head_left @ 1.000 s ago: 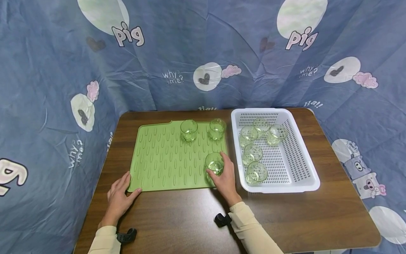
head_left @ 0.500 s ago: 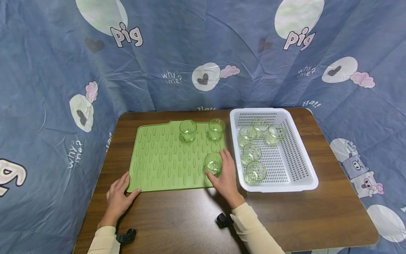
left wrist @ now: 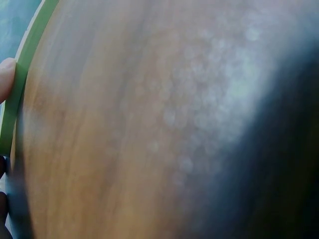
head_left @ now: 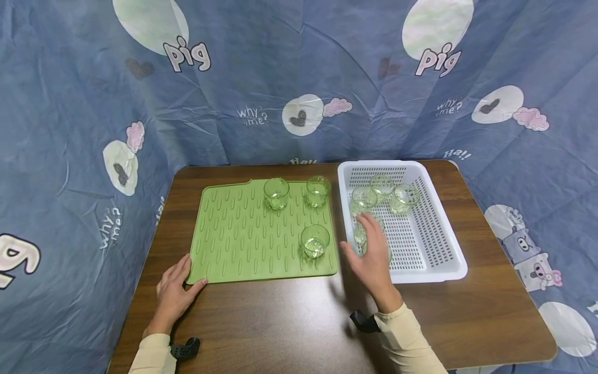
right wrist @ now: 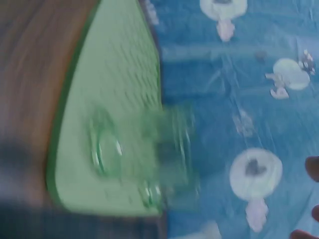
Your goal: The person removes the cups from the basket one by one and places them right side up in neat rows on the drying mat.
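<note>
My right hand (head_left: 371,262) is over the left front of a white basket (head_left: 453,254), thumb and fingers spread, holding nothing. It partly hides two green-tinted drinking glasses in the basket. Three similar glasses stand on the green drying mat (head_left: 233,234): a front right glass (head_left: 315,241), a back right glass (head_left: 318,191) and a back middle glass (head_left: 276,193). At the mat's front left corner rests my left hand (head_left: 173,296), its fingers along the edge; in the left wrist view its thumb (left wrist: 6,79) touches the mat's rim. Blur softens the glass (right wrist: 134,149) in the right wrist view.
Deeper in the basket are a left glass (head_left: 364,198), a back glass (head_left: 382,186) and a right glass (head_left: 404,197). The wooden table (head_left: 275,322) carries mat and basket, and a blue printed cloth (head_left: 247,78) hangs behind it.
My right hand has let go of the glass at the mat's front right and moved right, over the basket. That glass stays on the mat. My left hand has not moved.
</note>
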### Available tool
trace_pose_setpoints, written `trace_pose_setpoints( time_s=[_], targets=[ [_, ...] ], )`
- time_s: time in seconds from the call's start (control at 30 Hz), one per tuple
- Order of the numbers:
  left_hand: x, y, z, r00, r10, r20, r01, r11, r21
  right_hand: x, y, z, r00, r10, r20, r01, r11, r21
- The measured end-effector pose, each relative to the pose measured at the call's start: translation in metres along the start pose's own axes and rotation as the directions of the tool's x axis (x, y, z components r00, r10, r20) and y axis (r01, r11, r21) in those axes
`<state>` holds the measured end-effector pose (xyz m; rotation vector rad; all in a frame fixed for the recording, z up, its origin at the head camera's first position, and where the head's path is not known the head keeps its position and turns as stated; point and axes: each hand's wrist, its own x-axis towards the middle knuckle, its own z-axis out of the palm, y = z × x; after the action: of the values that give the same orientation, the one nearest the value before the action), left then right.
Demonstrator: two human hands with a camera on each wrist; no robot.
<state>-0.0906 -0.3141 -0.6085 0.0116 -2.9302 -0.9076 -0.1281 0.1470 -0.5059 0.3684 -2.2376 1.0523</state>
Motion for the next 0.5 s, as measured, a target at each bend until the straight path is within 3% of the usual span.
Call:
trace_pose_setpoints(
  time_s=[0.1, 0.17, 0.27, 0.37, 0.5],
  targets=[
    [0.000, 0.000, 0.000, 1.000, 0.005, 0.002, -0.005, 1.000, 0.002, 0.001, 0.011, -0.022, 0.997, 0.068, 0.043, -0.065, 0.995, -0.075],
    [0.001, 0.000, 0.000, 1.000, 0.007, 0.001, -0.007, 1.000, -0.001, -0.002, 0.019, -0.036, 0.982, 0.157, 0.105, -0.142, 0.979, -0.144],
    [0.000, -0.001, 0.000, 1.000, 0.011, -0.008, -0.011, 1.000, -0.006, -0.006, 0.029, -0.050, 0.928, 0.306, 0.212, -0.250, 0.935, -0.253],
    [0.000, -0.001, -0.001, 1.000, 0.015, -0.013, -0.015, 1.000, 0.001, -0.011, 0.038, -0.057, 0.871, 0.397, 0.291, -0.302, 0.898, -0.321],
    [-0.001, 0.000, 0.000, 1.000, 0.018, -0.009, -0.018, 1.000, 0.002, -0.013, 0.044, -0.059, 0.831, 0.439, 0.340, -0.319, 0.879, -0.355]
  ],
)
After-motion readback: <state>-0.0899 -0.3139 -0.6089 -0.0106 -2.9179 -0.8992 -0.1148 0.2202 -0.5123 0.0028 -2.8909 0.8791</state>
